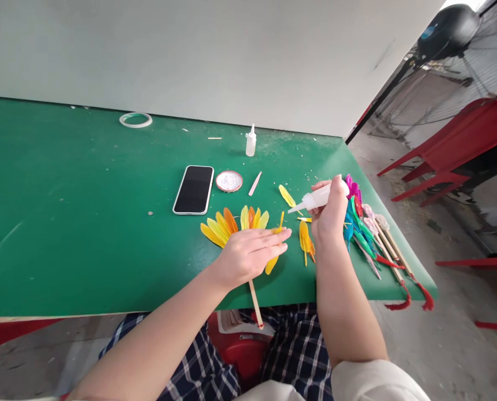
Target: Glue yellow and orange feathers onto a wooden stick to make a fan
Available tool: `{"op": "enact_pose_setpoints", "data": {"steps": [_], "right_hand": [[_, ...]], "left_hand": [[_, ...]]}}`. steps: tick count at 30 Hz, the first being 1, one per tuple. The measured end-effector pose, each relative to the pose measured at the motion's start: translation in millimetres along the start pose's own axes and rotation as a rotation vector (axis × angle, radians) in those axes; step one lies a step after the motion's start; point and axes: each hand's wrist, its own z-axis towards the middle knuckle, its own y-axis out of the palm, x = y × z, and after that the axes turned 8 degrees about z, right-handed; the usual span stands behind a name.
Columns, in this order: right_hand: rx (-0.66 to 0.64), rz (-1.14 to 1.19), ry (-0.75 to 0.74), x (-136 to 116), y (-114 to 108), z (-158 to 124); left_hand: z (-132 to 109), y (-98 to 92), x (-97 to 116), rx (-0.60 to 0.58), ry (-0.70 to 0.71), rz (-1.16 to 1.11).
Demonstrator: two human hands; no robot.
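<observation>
While the left hand (250, 253) lies palm-down over a fan of yellow and orange feathers (230, 220), fingers straight and together, the right hand (332, 214) is wrapped around a translucent white plastic squeeze bottle (318, 197). Left thumb hidden; can't tell if it's pinching the single yellow feather (272, 265) that shows above and below the fingers. Bottle is tilted, thin nozzle pointing left and down, tip just beside that feather's upper end; can't tell if touching. Fan sits on the green bench (85, 234), its pale wooden stick (255, 303) sticking out past the front edge. Loose yellow-orange feathers (304, 236) lie between the hands, multicoloured feathers (359, 223) right of the right hand. Beyond the fan: black-screened phone with white edge (193, 190), round red-rimmed white disc (229, 181), second small white bottle (250, 145), upright.
</observation>
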Motion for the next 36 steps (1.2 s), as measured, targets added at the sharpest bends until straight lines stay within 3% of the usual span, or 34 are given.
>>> {"op": "enact_pose_setpoints", "data": {"steps": [15,25,36], "right_hand": [[-0.199,-0.070,-0.161,4.2,-2.7,-8.7],[-0.204,-0.198,-0.186,2.4,-5.1,-8.9],[-0.207,-0.088,-0.178,3.9,-4.7,-8.5]], "left_hand": [[-3.0,3.4,-2.7,-0.084,-0.008,-0.008],[-5.7,5.4,-3.6,-0.093,-0.031,-0.026],[-5.7,5.0,-3.9,-0.097,-0.035,-0.025]]}}
